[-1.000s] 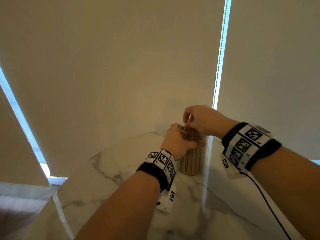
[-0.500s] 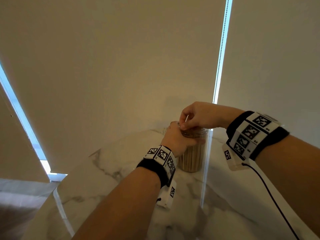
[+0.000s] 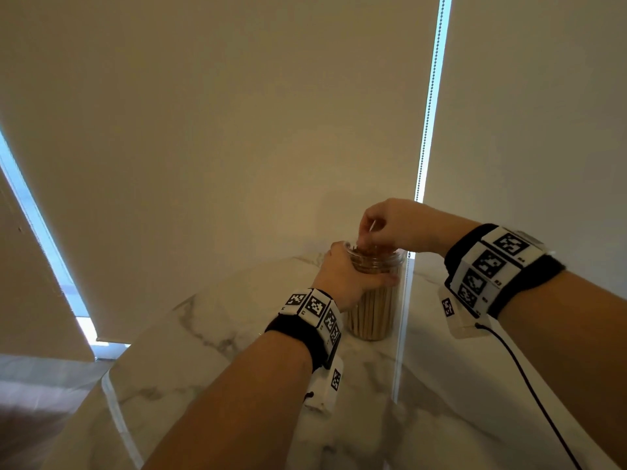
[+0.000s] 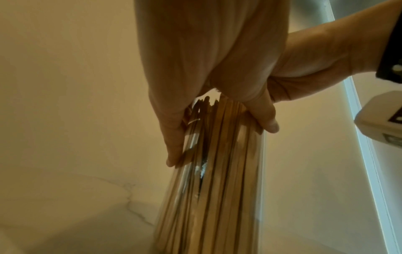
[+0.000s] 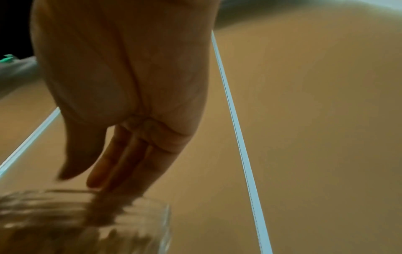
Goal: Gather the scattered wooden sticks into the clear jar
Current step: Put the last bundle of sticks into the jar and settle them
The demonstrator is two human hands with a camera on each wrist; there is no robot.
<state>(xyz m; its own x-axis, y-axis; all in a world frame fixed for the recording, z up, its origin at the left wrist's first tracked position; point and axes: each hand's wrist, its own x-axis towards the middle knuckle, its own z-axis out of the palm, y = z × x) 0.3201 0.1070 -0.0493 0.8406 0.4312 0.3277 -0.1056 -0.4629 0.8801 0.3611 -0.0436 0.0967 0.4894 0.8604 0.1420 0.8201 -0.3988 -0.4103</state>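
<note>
The marble table (image 3: 210,351) carries the clear jar (image 3: 371,310), upright and packed with wooden sticks (image 4: 208,197). The left hand (image 3: 346,276) grips the jar just under its rim. The right hand (image 3: 390,225), over the mouth, dips fingers (image 5: 121,165) among the stick tops; whether it pinches one I cannot tell.

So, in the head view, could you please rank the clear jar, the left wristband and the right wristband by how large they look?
1. Right wristband, largest, though it sits nearer the camera.
2. Left wristband and clear jar look about alike; the left hand covers part of the jar, so I would not rank them.
</note>
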